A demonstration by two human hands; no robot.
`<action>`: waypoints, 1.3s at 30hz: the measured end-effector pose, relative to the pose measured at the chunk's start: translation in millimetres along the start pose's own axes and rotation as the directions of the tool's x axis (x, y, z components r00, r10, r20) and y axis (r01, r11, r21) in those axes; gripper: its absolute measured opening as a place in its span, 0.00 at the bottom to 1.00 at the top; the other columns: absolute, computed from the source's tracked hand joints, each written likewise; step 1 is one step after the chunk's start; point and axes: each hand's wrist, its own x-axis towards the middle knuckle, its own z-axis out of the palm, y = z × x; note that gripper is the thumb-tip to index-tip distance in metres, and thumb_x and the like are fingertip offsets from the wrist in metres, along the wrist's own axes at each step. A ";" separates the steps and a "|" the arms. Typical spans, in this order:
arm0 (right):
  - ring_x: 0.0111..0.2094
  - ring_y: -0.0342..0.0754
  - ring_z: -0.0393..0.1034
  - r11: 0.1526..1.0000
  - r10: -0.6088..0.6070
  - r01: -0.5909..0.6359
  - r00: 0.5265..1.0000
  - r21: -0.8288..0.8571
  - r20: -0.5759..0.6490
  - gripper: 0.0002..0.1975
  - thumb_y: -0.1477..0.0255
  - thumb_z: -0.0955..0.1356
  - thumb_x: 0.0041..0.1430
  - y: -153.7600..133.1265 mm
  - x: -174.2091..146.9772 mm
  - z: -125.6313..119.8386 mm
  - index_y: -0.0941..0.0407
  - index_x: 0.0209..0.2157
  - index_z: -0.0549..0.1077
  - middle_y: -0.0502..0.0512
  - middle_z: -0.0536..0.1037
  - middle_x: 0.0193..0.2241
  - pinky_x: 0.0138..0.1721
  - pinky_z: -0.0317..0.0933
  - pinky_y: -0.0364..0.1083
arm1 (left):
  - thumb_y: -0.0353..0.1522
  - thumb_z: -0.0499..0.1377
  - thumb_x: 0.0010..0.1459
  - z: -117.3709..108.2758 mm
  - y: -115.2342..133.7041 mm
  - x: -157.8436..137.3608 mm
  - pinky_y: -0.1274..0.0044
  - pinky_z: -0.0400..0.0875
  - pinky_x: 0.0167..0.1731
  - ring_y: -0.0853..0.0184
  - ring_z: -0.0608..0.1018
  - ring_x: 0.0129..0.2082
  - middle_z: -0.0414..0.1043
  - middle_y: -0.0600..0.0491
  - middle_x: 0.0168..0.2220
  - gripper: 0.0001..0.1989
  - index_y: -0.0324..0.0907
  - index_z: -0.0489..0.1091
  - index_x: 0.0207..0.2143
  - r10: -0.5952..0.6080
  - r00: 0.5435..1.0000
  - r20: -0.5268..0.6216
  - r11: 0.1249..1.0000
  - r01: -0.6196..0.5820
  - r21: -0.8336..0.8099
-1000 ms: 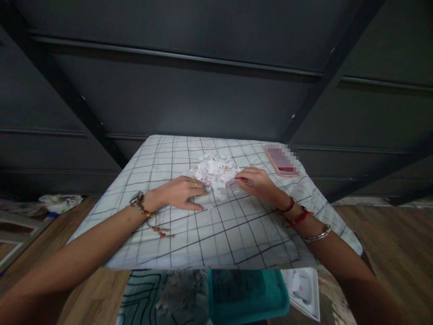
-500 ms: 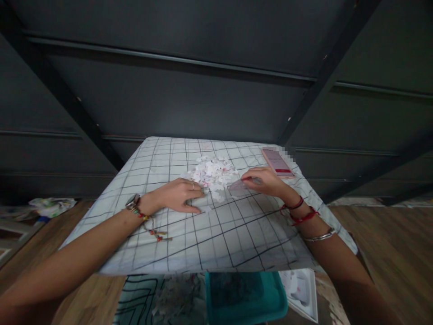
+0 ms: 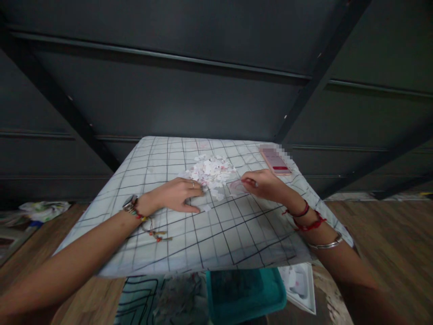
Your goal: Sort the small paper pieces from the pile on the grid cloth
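Observation:
A loose heap of torn white paper scraps (image 3: 212, 170), some with reddish marks, lies on the checked cloth (image 3: 182, 234). My left hand (image 3: 176, 194) rests palm down at the heap's near left side, its fingers stretched and its thumb apart. One small scrap (image 3: 205, 207) lies by that thumb. On the other side, my right hand (image 3: 264, 184) pinches a thin see-through plastic piece (image 3: 237, 187) with a reddish streak. The plastic lies low beside the heap's right edge; I cannot tell whether it is a bag or a sheet.
A pink-edged phone (image 3: 275, 160) lies at the back right of the table. Below the front edge are a teal plastic tub (image 3: 246, 298), a white box (image 3: 299, 284) holding paper pieces, and a pile of greyish scraps (image 3: 181, 300). A dark panelled wall (image 3: 203, 99) stands behind.
The view has shifted slightly. My right hand has turned a little at the fingers, still pinching the plastic piece. The left hand rests in the same place.

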 end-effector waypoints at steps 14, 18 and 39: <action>0.23 0.42 0.64 0.983 0.161 -0.170 0.980 -0.072 -0.119 0.07 0.76 0.61 0.54 -55.5 18.9 23.8 0.59 0.28 0.69 0.53 0.73 0.21 0.26 0.51 0.41 | 0.44 0.61 0.49 -17.6 -3.3 -11.5 0.79 0.61 0.27 0.69 0.70 0.26 0.66 0.55 0.25 0.16 0.41 0.64 0.27 -0.111 0.987 0.120 0.979 0.129 -0.158; 0.25 0.43 0.66 0.984 0.112 -0.119 0.992 -0.130 -0.060 0.07 0.75 0.61 0.56 -61.4 20.7 32.2 0.59 0.28 0.70 0.53 0.74 0.23 0.28 0.53 0.41 | 0.42 0.62 0.47 -14.7 -6.9 -16.9 0.80 0.57 0.23 0.72 0.67 0.22 0.64 0.57 0.23 0.15 0.41 0.63 0.26 -0.114 0.987 0.112 0.972 0.134 -0.195; 0.29 0.43 0.66 0.985 -0.008 0.002 1.000 -0.172 -0.029 0.10 0.73 0.59 0.60 -68.0 25.5 39.5 0.58 0.33 0.71 0.52 0.75 0.27 0.35 0.53 0.43 | 0.50 0.60 0.43 -4.6 -22.5 -29.9 0.80 0.51 0.18 0.74 0.63 0.17 0.62 0.58 0.17 0.22 0.40 0.65 0.21 -0.256 0.938 0.235 0.900 0.320 -0.295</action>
